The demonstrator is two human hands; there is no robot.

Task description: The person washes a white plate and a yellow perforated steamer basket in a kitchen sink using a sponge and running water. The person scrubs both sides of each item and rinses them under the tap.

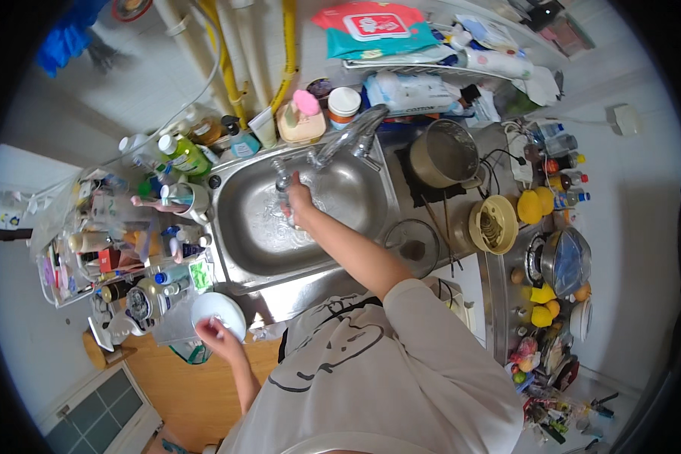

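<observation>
Over the steel sink, my right hand is closed around a clear, see-through vessel, bottle-like and narrow. Its lower part is hidden by my fingers. Behind it, to the right, the tap arches over the basin, and the basin floor glistens with water. My left hand is down at the left, in front of a white round thing, perhaps a lid or bowl. Its fingers are curled in, with a small pale bit between them that I cannot make out.
A pot stands right of the sink, near a cream bowl, chopsticks and a glass lid. Bottles, including a green one, crowd the back left. A packed rack stands left, and lemons lie far right.
</observation>
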